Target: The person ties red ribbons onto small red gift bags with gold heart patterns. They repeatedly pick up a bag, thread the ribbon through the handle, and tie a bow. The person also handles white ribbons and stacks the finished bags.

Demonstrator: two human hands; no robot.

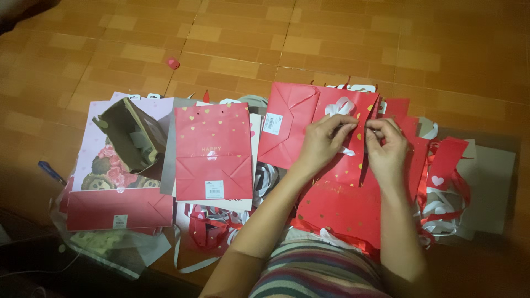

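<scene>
Striped clothing (314,270): seen at the bottom edge, nearest the camera.
Left hand (323,144): fingers pinched together on a white ribbon (338,106).
Right hand (386,146): fingertips closed on the red gift bag (345,138).
Red gift bag: laid flat on the tiled floor (331,38), among a red pile right of centre.
Flattened heart-printed bag (212,152): left of the hands.

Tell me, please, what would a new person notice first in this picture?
First, the two hands: the left hand and the right hand meet right of centre, pinching at a white ribbon on a red gift bag. Next, the flat red bag with gold hearts lying in the middle. At far left, a pink bag with bears and roses lies on the orange tiled floor.
</scene>
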